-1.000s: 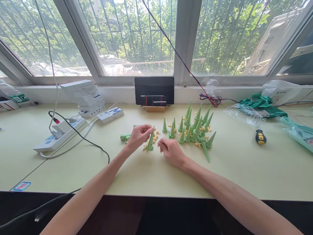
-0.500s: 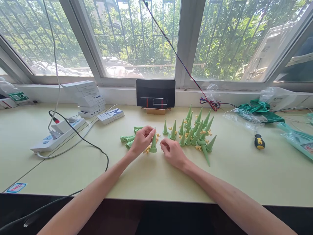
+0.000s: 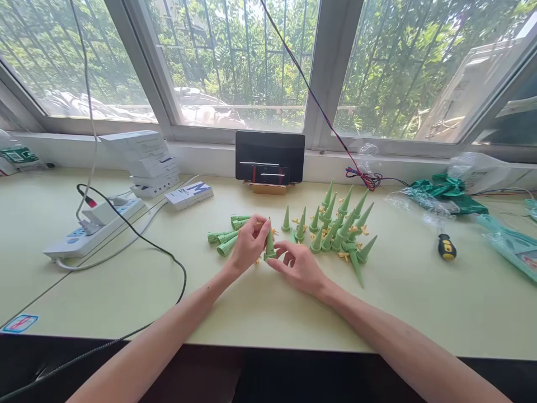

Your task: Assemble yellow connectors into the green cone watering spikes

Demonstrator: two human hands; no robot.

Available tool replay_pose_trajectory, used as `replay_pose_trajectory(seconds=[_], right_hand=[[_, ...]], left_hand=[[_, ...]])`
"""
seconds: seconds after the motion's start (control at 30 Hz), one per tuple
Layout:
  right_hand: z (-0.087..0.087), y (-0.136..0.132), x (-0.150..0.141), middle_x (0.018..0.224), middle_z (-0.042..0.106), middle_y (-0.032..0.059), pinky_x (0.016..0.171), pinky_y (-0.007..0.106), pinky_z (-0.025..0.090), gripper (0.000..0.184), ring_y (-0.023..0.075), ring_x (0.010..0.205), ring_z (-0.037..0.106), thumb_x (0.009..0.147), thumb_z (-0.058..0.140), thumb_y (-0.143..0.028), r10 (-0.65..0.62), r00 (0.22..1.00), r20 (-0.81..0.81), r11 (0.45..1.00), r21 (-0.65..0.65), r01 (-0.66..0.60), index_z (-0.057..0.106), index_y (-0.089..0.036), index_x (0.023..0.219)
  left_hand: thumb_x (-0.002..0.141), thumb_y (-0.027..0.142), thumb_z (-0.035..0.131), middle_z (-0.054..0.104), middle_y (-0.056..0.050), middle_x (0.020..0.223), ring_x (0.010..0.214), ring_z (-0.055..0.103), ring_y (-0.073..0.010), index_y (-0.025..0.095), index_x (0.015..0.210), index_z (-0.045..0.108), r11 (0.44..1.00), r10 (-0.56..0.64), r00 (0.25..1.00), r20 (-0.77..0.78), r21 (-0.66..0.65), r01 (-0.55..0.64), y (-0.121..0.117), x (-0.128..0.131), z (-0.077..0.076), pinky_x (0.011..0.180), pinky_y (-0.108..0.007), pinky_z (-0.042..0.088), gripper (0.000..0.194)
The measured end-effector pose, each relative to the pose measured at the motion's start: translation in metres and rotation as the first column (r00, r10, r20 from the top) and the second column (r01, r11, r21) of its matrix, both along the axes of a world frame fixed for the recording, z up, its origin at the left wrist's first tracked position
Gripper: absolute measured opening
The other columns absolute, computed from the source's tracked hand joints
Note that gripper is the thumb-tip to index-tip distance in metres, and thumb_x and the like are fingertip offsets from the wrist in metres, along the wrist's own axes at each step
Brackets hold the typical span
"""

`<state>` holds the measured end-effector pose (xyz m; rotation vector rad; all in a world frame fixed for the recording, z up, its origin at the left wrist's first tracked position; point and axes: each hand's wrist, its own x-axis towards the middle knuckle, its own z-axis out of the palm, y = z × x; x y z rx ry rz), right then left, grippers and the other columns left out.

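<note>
Upright between my hands stands a green watering spike [image 3: 270, 244], its point up and a small hole in its side. The fingers of my left hand [image 3: 250, 242] are closed round its upper part. My right hand [image 3: 300, 267] has its thumb and fingers at the collar near the base, gripping it from the right. Several green spikes [image 3: 226, 246] lie on their sides beyond my left hand. To the right stands a cluster of green spikes [image 3: 344, 230], many with yellow valves [image 3: 364, 230] fitted. A few loose yellow pieces [image 3: 257, 262] show partly behind my left hand.
A tablet [image 3: 270, 151] and phone [image 3: 271, 174] lean on a stand at the back. On the left are a power strip [image 3: 94, 232], cables and white boxes [image 3: 142, 159]. A screwdriver [image 3: 447, 247] and green plastic bags [image 3: 447, 193] lie on the right.
My right hand has moved from beside the spike to its base, its fingers opening and then taking hold. The left hand has brought the spike slightly right and upright. The view has shifted a little.
</note>
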<state>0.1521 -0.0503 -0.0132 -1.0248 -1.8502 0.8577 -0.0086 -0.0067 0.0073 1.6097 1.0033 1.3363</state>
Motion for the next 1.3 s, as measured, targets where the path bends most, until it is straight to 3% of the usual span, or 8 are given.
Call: replay_pose_trajectory(seconds=[0.23,0.47,0.83,1.03,1.17,1.3], right_hand=[[0.0,-0.006,-0.001,0.084,0.066,0.0013,0.055,0.024,0.044,0.016,0.0091,0.055,0.053,0.085,0.066,-0.03,-0.009,1.0,0.027,0.999,0.051,0.008,0.065,-0.018,0.095],[0.003,-0.011,0.001,0.088,0.07,0.0038,0.053,0.024,0.043,0.016,0.0098,0.056,0.053,0.088,0.061,-0.025,-0.066,0.997,-0.027,0.995,0.073,0.068,0.064,-0.017,0.103],[-0.005,-0.006,-0.002,0.09,0.069,0.0038,0.055,0.026,0.046,0.02,0.0106,0.056,0.055,0.094,0.058,-0.027,-0.062,0.996,-0.064,0.993,0.097,0.068,0.064,-0.019,0.111],[-0.003,-0.009,-0.003,0.103,0.069,0.0074,0.056,0.026,0.046,0.024,0.0102,0.056,0.056,0.097,0.052,-0.031,-0.133,0.984,-0.115,0.989,0.055,0.14,0.06,-0.019,0.116],[-0.005,-0.009,-0.004,0.073,0.059,0.001,0.055,0.024,0.04,0.021,0.0111,0.055,0.051,0.099,0.044,-0.03,-0.131,0.987,-0.095,0.985,0.098,0.14,0.054,-0.019,0.085],[-0.008,-0.01,-0.009,0.06,0.046,-0.0022,0.052,0.024,0.032,0.028,0.0114,0.052,0.041,0.099,0.037,-0.025,-0.122,0.992,-0.019,0.973,0.194,0.123,0.04,-0.022,0.072]], left_hand=[[0.093,0.042,0.057,0.054,0.004,0.061,0.049,0.048,-0.0079,0.02,0.087,0.053,0.999,0.032,0.999,-0.006,0.04,-0.032,-0.01,0.005,-0.005,0.045,-0.018,0.041,0.024],[0.091,0.032,0.06,0.064,-0.001,0.077,0.065,0.061,-0.0112,0.018,0.085,0.063,0.988,0.092,0.99,-0.108,0.13,-0.078,-0.02,0.008,-0.007,0.057,-0.021,0.052,0.016],[0.092,0.028,0.056,0.06,-0.001,0.073,0.062,0.056,-0.0112,0.017,0.083,0.061,0.964,0.155,0.968,-0.197,0.246,-0.104,-0.021,0.008,-0.008,0.054,-0.022,0.052,0.015],[0.092,0.028,0.055,0.058,0.001,0.066,0.056,0.053,-0.0095,0.018,0.082,0.061,0.901,0.328,0.928,-0.177,0.355,-0.25,-0.01,-0.001,-0.003,0.052,-0.02,0.052,0.015],[0.089,0.027,0.058,0.057,0.002,0.062,0.055,0.053,-0.0097,0.018,0.076,0.058,0.807,0.487,0.862,-0.142,0.451,-0.382,0.0,-0.008,-0.002,0.05,-0.019,0.05,0.016],[0.088,0.026,0.058,0.057,0.001,0.063,0.054,0.054,-0.0098,0.018,0.074,0.058,0.738,0.543,0.829,-0.131,0.545,-0.397,0.005,-0.009,0.003,0.05,-0.02,0.05,0.016]])
